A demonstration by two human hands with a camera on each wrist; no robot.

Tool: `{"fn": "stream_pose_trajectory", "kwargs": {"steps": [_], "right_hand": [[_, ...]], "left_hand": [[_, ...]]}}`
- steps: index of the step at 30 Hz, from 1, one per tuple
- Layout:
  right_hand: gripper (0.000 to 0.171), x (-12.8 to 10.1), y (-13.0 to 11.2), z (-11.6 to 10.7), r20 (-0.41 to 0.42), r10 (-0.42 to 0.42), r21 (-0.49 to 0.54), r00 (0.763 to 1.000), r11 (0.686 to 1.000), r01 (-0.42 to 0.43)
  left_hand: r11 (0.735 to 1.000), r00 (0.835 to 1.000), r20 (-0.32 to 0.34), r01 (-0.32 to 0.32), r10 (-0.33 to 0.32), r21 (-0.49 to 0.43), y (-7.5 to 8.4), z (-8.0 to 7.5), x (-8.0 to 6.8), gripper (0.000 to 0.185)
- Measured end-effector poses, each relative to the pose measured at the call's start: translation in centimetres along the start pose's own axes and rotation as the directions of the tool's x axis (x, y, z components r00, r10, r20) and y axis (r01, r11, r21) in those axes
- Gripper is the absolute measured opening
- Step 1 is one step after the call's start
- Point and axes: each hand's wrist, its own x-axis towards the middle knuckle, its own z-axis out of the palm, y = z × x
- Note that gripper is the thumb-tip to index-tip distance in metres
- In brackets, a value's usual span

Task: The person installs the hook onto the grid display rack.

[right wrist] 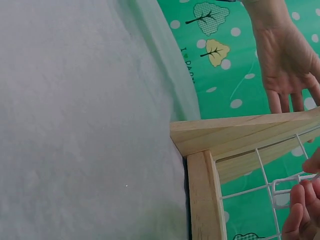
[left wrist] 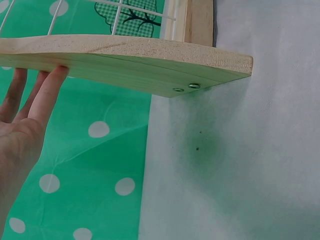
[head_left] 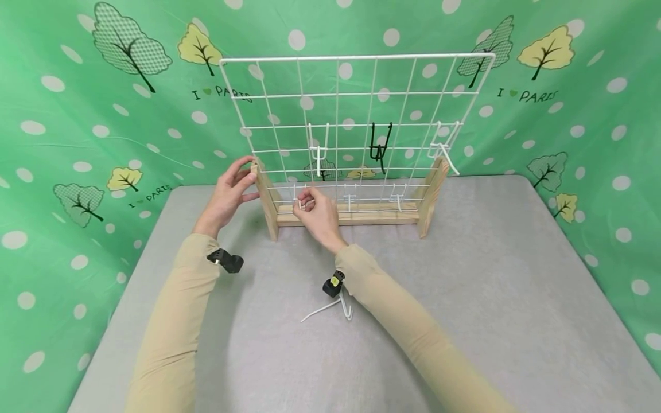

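The white wire grid stands in its wooden stand, just in front of both hands. The left hand has straight fingers and presses them on the stand's left post. The right hand pinches a small white hook at the bottom row of the grid. Behind the right wrist, near the sleeve, a loose white hook lies on the grey table.

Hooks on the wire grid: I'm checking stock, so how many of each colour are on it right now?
white hooks: 5, one of them pinched by the right hand
black hooks: 1
Total: 6
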Motion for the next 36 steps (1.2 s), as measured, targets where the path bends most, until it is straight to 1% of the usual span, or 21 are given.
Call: {"fn": "stream_pose_trajectory", "kwargs": {"steps": [7, 13, 17, 21, 29, 32, 36], "right_hand": [[0.03, -0.5, 0.0, -0.4, 0.079, 0.032, 0.007, 0.996, 0.999, -0.032], [0.035, -0.9, 0.1, -0.8, 0.109, 0.036, 0.029, 0.993, 0.999, -0.04], [0.034, -1.3, 0.2, -1.0, 0.117, 0.028, 0.046, 0.993, 0.998, -0.033], [0.032, -1.7, 0.4, -1.4, 0.122, 0.036, 0.07, 0.992, 0.996, -0.045], [0.028, -2.0, 0.6, -2.3, 0.159, 0.047, 0.184, 0.986, 0.98, -0.077], [0.025, -2.2, 0.8, -2.6, 0.186, 0.06, 0.184, 0.981, 0.978, -0.095], [0.023, -2.4, 1.0, -2.9, 0.239, 0.05, 0.173, 0.97, 0.981, -0.093]], "left_hand": [[1.0, 1.0, 0.002, 0.002, -0.002, 0.01, 0.1, 0.1, 0.0, 0.041], [1.0, 1.0, 0.003, 0.0, -0.001, 0.005, 0.1, 0.1, 0.0, 0.042], [1.0, 1.0, -0.002, 0.001, -0.001, 0.013, 0.1, 0.2, -0.1, 0.043], [1.0, 1.0, -0.004, 0.005, -0.005, 0.031, 0.2, 0.2, -0.2, 0.045], [0.999, 1.0, -0.003, 0.0, 0.0, 0.041, 0.1, 0.1, -0.1, 0.044], [0.999, 1.0, 0.0, -0.001, 0.001, 0.035, 0.1, 0.1, -0.1, 0.043], [1.0, 1.0, 0.001, 0.0, 0.0, 0.025, 0.1, 0.2, -0.1, 0.043]]}}
